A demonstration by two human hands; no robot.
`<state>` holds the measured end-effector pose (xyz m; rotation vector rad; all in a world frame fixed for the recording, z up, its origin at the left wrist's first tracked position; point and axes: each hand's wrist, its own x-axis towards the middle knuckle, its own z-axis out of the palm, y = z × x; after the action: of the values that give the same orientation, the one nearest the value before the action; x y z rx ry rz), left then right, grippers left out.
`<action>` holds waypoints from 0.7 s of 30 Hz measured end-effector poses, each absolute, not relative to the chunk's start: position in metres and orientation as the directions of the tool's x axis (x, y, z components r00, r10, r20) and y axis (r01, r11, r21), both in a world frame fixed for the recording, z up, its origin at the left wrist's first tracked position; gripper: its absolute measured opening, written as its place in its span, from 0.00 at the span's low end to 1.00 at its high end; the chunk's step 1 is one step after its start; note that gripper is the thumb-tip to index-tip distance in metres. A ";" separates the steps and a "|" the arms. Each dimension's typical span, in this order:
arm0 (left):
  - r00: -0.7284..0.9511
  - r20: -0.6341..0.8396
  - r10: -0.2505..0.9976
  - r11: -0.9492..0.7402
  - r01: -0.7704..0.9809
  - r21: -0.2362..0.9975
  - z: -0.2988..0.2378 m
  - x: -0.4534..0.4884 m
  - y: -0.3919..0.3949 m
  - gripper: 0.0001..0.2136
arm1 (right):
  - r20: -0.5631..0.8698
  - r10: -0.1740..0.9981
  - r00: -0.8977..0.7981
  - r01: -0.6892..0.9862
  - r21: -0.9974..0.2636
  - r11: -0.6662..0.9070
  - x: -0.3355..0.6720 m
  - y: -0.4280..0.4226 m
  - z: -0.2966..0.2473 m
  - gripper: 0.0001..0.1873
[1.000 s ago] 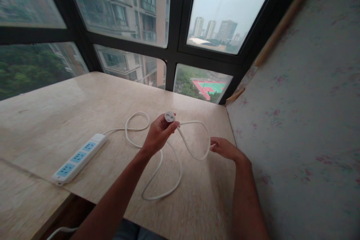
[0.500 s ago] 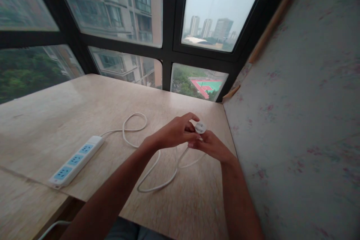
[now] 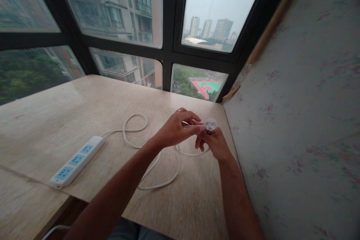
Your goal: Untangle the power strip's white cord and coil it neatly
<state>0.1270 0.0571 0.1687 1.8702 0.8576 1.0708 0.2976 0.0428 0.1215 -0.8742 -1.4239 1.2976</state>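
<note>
A whitish, partly clear plug (image 3: 210, 124) with a round face is held in my right hand (image 3: 216, 143). Its face tilts up and the prong side shows faintly. My left hand (image 3: 181, 128) reaches over beside it, thumb and fingers pinched at the cord next to the plug; what lies between the fingertips is partly hidden. The white cord (image 3: 165, 184) runs in loose loops over the tabletop below both hands. At its other end, to the left, lies a white power strip (image 3: 75, 161) with three blue socket panels, all without plugs.
The wood-patterned tabletop (image 3: 92, 112) reaches to dark window frames (image 3: 168, 26). Close on the right stands a wall (image 3: 289, 120) with flowered paper. A gap opens at the table's front left edge, where another white cable (image 3: 56, 228) passes.
The plug and my right hand have shifted slightly right, and the plug's face has turned. My left fingers have closed in beside it. The cord under my hands has moved; the power strip stays put.
</note>
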 end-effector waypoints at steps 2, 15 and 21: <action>0.391 0.318 0.864 -0.386 0.107 0.916 0.169 0.125 0.056 0.13 | 0.218 0.950 -0.225 -0.129 -0.973 0.193 0.295 0.042 0.124 0.15; 0.299 0.154 0.942 -0.211 0.168 0.963 0.136 0.104 0.067 0.26 | 0.248 0.969 0.015 -0.286 -0.927 0.242 0.296 0.038 0.134 0.14; 0.366 -0.128 0.922 0.184 -0.121 0.975 0.084 0.105 0.058 0.44 | 0.249 0.940 0.235 -0.574 -0.745 0.341 0.288 0.047 0.128 0.10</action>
<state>0.1053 0.0576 0.0836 1.1345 0.9051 0.8984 0.2884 0.0472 0.1280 -0.5752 -0.7644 1.1199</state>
